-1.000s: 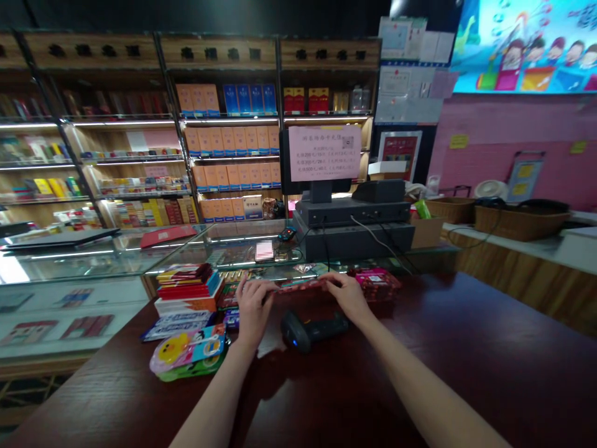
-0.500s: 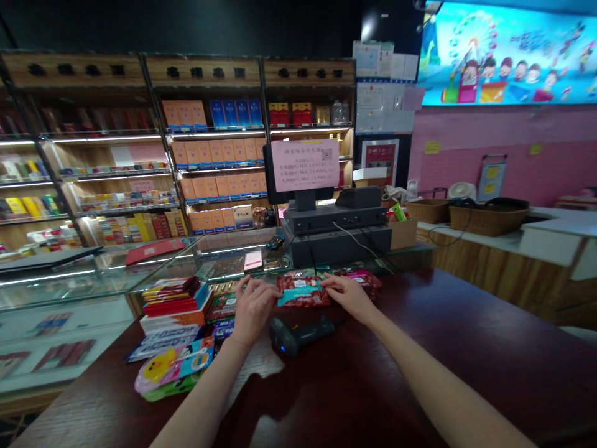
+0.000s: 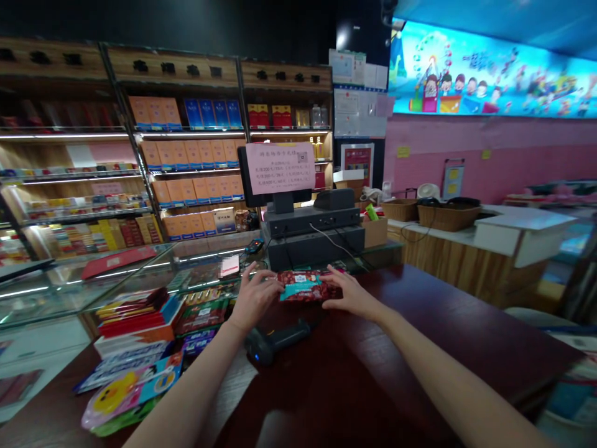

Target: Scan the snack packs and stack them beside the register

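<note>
Two bare hands (image 3: 255,297), one dark-grey plastic barcode scanner (image 3: 276,342), two brown woven baskets (image 3: 448,216), four upright blue boxes (image 3: 206,114), one pink paper sign (image 3: 278,169)

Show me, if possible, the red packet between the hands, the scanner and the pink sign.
Red packet (image 3: 306,288): head view, on its front.
Scanner (image 3: 282,339): head view, on its handle.
Pink sign (image 3: 280,168): head view, on its printed face.
</note>
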A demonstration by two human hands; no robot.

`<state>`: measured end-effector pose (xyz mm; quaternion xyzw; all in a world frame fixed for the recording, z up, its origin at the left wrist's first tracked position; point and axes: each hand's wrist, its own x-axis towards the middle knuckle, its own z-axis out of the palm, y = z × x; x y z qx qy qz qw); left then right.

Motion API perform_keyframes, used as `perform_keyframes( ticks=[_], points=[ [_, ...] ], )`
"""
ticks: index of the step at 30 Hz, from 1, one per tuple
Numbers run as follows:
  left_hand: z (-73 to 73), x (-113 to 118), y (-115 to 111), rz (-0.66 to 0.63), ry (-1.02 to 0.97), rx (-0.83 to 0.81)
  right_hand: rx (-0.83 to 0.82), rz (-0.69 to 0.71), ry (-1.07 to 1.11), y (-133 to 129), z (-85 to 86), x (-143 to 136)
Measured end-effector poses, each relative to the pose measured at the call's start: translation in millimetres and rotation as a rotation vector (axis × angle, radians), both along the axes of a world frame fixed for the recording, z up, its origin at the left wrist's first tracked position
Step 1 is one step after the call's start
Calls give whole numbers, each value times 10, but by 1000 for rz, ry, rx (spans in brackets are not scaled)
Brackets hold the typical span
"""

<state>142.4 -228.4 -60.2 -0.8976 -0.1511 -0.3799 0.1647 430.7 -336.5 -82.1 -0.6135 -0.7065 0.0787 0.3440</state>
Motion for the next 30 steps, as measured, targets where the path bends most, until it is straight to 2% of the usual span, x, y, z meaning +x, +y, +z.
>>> perform_keyframes(
  ticks=[5, 12, 22, 30],
  points=[
    [40, 236, 44, -39, 76, -14, -6, -27, -82, 29, 44, 264],
    [65, 666, 160, -76, 131, -13, -52, -84, -120, 164, -25, 685],
    [-179, 1206, 361, -112, 142, -51, -173, -140, -82, 307, -110, 1102],
    [-271, 1330, 464, -129, 134, -53, -193, -115, 1, 408, -188, 1198]
  ],
)
